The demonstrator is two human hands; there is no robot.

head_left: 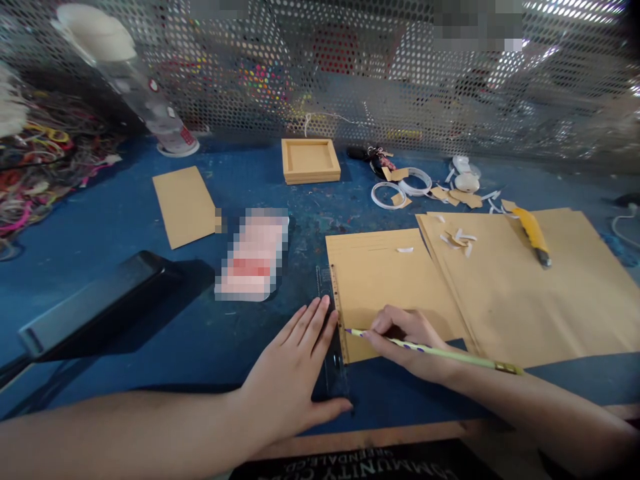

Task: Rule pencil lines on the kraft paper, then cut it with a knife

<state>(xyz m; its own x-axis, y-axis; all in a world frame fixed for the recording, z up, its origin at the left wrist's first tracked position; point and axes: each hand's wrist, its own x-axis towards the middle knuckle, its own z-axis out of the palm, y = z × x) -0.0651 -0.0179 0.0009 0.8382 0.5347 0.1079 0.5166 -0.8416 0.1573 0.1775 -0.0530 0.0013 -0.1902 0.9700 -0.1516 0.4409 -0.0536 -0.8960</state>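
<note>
Your left hand (287,373) lies on the clear ruler (337,377), grip apart; your right hand (415,328) pinches a green pencil (450,355) over the brown paper (390,283).

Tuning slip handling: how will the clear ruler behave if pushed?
The clear ruler looks thin and see-through, so probably light plastic. Lying flat, it likely slides rather than tips. The left hand resting on it should add drag.

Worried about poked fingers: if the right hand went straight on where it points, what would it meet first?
Led by its slim pale-green pencil, the right hand would probably meet the clear straight plastic ruler first, then the left hand; whether the tip touches the ruler is unclear.
</note>
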